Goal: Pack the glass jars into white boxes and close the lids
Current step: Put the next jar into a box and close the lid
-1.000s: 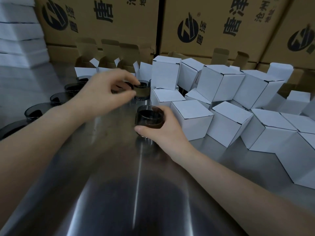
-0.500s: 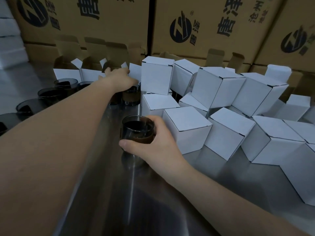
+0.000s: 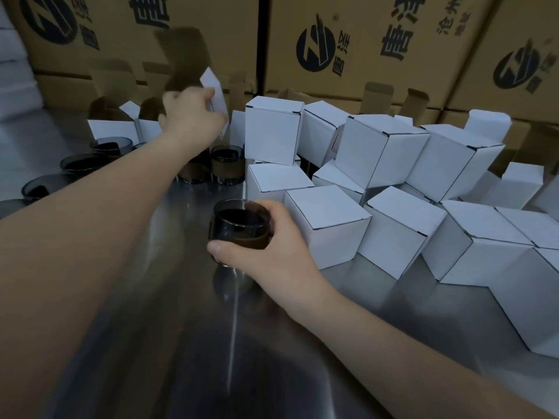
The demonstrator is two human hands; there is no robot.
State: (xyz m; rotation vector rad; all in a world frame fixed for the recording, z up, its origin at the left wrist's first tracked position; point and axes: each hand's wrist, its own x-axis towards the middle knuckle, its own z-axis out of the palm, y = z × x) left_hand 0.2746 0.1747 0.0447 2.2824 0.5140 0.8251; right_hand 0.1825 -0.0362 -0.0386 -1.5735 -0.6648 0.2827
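Note:
My right hand (image 3: pixel 266 255) grips a dark glass jar (image 3: pixel 240 226) just above the steel table (image 3: pixel 236 343), near its middle. Far back, my left hand (image 3: pixel 189 116) holds an open white box (image 3: pixel 216 93) lifted off the table, its flaps up and blurred. Right below that hand stand two jars with brown bands (image 3: pixel 225 167). Several more dark jars (image 3: pixel 81 163) line the left side. Closed white boxes (image 3: pixel 326 225) are heaped at the right.
Open white boxes (image 3: pixel 113 130) stand in a row at the back left. Large brown cartons (image 3: pixel 348 46) with printed logos wall off the back. A stack of white flat material (image 3: pixel 12 71) sits at the far left.
My left hand reached back past the banded jars, took hold of an open white box and lifted it. My right hand stayed put with the jar.

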